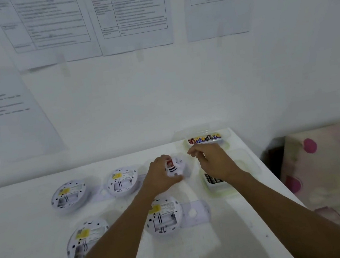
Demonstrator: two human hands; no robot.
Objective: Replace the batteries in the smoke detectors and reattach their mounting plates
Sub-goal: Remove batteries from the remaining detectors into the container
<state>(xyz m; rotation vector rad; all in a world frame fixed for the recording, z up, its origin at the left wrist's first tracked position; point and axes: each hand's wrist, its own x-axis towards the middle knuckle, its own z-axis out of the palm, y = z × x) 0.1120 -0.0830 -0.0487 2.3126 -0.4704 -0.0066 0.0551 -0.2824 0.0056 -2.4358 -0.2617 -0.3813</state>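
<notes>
Nearest, on the white table point(181, 257): front-left detector point(86, 237), back up, partly behind the left forearm; to its right, front-centre detector point(163, 215), back up with battery bay showing, touching a clear mounting plate point(195, 212) on its right side. Farther back, 2 more with backs up: rear-left detector point(68, 195) and rear-middle detector point(123, 181), with a second plate point(103, 193) between them. Beyond these, grips the tilted detector point(175, 168) with the left hand point(160, 177), thumb at its near edge and fingers curled over the far side; red battery point(170, 163) seated in its bay. Just beside it, holds the right hand point(214, 162) with fingertips bunched and curled; too blurred to tell whether pinching anything. Under the right wrist, near tub point(220, 192) of dark batteries point(212, 180). At the table's back edge, far tub point(227, 135) of mixed-colour batteries point(205, 139). Behind, printed sheets point(128, 15) taped to the white wall
</notes>
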